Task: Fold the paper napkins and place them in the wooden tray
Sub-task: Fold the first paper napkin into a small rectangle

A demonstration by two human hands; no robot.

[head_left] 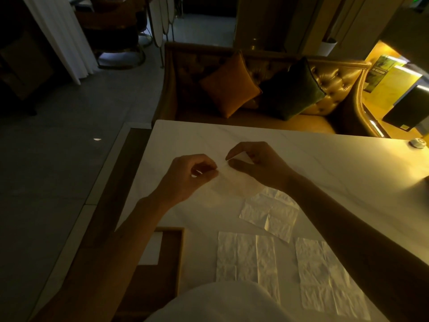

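No writing or brand can be read anywhere; the printed sheets at the far right edge of the frame are too blurred to make out.

At the middle of the frame both hands hold one thin paper napkin above the white table. The left hand pinches its left edge between thumb and fingertips, and the right hand pinches its upper corner the same way, so both are closed on the paper. The napkin hangs between and just below the two hands, its long axis running from the upper right down to the lower left.

Three more napkins lie flat on the table below: a tilted napkin under the right forearm, a middle napkin at lower centre, and a right napkin at lower right, both with their long sides running up and down the frame.

The wooden tray sits at lower left, partly hidden by the left forearm, with a white sheet inside it.
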